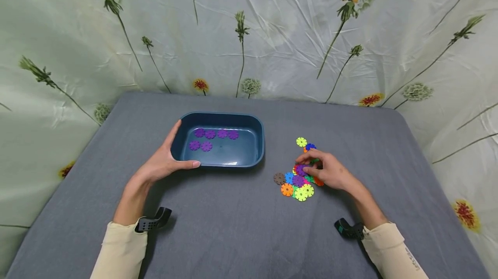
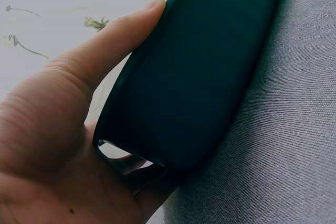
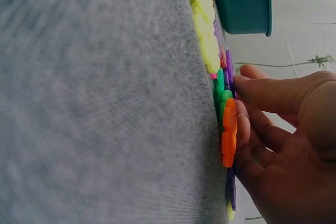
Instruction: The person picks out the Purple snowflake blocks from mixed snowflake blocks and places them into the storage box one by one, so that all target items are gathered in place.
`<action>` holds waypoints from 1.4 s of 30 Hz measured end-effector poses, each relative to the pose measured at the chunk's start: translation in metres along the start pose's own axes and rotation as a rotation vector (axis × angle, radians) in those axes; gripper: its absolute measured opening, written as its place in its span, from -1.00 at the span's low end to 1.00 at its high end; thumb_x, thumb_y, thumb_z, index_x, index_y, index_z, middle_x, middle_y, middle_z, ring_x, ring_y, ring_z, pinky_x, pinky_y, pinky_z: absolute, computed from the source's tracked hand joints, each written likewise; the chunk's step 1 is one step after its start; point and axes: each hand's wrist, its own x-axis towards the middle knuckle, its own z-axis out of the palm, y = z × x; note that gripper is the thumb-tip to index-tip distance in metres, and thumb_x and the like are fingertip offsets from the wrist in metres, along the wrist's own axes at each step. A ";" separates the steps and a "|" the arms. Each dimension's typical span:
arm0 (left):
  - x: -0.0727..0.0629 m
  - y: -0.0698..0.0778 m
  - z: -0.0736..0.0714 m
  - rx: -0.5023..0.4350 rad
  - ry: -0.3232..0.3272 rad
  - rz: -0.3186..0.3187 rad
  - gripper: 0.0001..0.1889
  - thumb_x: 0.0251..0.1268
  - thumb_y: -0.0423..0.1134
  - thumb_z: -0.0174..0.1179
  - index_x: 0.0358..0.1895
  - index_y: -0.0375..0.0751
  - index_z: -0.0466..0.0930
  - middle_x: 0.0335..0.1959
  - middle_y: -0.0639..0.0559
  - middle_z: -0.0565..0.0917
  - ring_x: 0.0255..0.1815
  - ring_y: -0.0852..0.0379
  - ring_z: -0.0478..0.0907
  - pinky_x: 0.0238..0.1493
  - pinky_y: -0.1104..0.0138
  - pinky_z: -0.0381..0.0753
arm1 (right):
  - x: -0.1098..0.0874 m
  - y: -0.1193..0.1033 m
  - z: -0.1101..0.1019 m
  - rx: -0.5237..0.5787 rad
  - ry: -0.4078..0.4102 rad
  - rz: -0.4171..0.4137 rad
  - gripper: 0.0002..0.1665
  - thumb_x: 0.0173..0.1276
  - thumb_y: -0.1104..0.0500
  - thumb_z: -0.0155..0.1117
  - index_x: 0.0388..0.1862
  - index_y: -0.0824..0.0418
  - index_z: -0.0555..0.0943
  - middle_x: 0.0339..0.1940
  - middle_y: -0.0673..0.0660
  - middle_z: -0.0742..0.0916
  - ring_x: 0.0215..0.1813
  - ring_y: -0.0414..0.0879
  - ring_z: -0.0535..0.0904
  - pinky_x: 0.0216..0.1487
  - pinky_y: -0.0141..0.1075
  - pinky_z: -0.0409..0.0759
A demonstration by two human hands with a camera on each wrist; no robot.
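My left hand (image 1: 159, 163) grips the left end of a dark blue plastic basin (image 1: 258, 158), thumb along its front rim and fingers round the side. In the left wrist view the basin's outer wall (image 2: 194, 72) stands beside the thumb. Several purple snowflake discs (image 1: 206, 146) lie inside on the basin floor. To the right, my right hand (image 1: 328, 171) is over a loose pile of coloured snowflake discs. Its thumb and fingertips pinch a purple snowflake disc (image 3: 229, 64) at the top of the pile. Some discs are hidden under this hand.
Around the pile lie a brown disc (image 1: 279, 178), an orange disc (image 1: 287, 190), yellow-green discs (image 1: 301, 194) and a yellow disc (image 1: 301, 142) at the back. A grey cloth (image 1: 225, 235) covers the table. Behind it hangs a flower-printed curtain (image 1: 280, 67).
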 end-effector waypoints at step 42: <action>0.002 -0.002 0.000 0.026 0.008 0.011 0.45 0.08 0.07 0.58 0.68 0.36 -0.60 0.76 -0.21 -0.32 0.72 -0.43 -0.20 0.53 -0.47 -0.03 | 0.010 -0.008 -0.004 0.018 -0.048 0.059 -0.81 0.41 0.28 0.42 -0.02 0.20 0.72 -0.21 0.10 0.73 -0.19 -0.16 0.56 -0.21 -0.38 0.53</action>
